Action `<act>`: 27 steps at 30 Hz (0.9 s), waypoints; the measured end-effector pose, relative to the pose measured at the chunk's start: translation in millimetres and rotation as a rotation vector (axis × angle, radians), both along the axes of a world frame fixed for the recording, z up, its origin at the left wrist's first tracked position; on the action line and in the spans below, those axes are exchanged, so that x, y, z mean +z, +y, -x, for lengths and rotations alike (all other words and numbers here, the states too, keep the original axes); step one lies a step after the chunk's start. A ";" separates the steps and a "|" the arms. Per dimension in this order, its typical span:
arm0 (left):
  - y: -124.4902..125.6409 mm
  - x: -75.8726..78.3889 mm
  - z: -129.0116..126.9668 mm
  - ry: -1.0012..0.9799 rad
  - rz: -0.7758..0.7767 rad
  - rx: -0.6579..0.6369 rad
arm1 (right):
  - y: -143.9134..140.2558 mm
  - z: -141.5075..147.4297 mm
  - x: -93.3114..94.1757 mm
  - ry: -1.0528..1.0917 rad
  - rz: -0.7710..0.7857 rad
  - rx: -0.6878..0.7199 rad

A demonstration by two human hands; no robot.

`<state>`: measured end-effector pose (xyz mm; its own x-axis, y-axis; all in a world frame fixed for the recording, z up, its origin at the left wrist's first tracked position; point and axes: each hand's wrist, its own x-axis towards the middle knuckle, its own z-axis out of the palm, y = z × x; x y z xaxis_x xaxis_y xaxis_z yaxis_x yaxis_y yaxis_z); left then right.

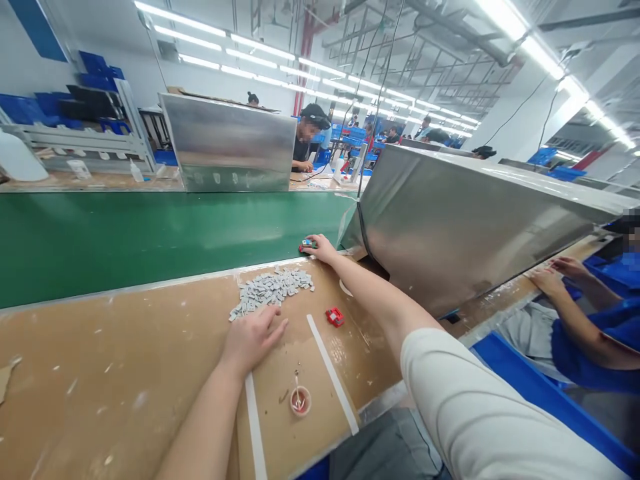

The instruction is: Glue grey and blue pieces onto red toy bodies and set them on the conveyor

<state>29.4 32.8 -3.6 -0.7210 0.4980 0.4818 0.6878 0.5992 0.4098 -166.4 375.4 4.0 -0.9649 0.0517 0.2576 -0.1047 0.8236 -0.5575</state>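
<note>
Two hands at work, and they are well apart: the right hand (320, 248) is stretched to the far edge of the worktop (125, 373), just above the frame's centre, its grip closed around a small red and green part (307, 245) right at the lip of the green conveyor belt (150, 240). The left hand (253, 337) lies flat and open at centre frame, palm down, holding nothing, fingertips just beside the heap of small grey pieces (273, 288). To do this well, I'd judge the right hand should keep a firm pinch on that little part and move it clear of the belt edge, while the left stays planted to steady the reach. A second red part (335, 317) sits alone right of the heap, between the arms. Lower centre, a small round dish (301, 401) stands between two white tape strips (331, 373). The big metal housing (465, 227) crowds in at right, close to the right wrist, leaving little room there. At far right another person's hands (560, 273) work the neighbouring station.
</note>
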 end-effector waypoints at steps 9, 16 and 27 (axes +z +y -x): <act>2.5 -0.1 0.6 -0.019 -0.016 -0.068 | -13.5 -1.8 -2.9 -0.067 -0.232 0.134; -0.2 6.4 3.0 -0.062 0.002 -0.053 | -37.8 -20.5 35.2 -0.108 -0.262 0.089; 7.9 8.7 4.7 -0.289 -0.058 -0.028 | -24.8 -249.5 28.1 -0.240 -0.227 0.337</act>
